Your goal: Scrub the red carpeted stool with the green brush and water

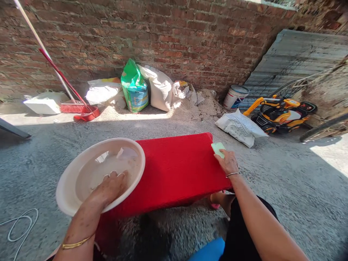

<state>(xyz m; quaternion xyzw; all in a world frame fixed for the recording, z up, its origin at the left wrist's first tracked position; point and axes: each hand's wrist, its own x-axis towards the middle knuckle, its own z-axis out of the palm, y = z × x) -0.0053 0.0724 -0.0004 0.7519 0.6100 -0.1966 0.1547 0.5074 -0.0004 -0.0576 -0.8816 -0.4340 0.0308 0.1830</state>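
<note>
My left hand [112,186] reaches over the near rim of a wide pale plastic basin [65,185], its fingers dipping into the cloudy water [95,172]. They look slightly apart and I see nothing held, though the tips are hidden. The basin stands on the left part of a low table covered with red cloth [174,166]. At the table's far right end, my right hand [228,162] grips a pale green bar of soap [218,149] between thumb and fingers, at the cloth's edge.
Several sacks [159,87] lean on the brick wall [174,40] beside loose sand [206,105]. A bucket [235,96], a flat white bag [239,127] and a yellow-black toy excavator [288,114] are right. A red dustpan [88,114] stands left, and a cable [23,217] lies nearer.
</note>
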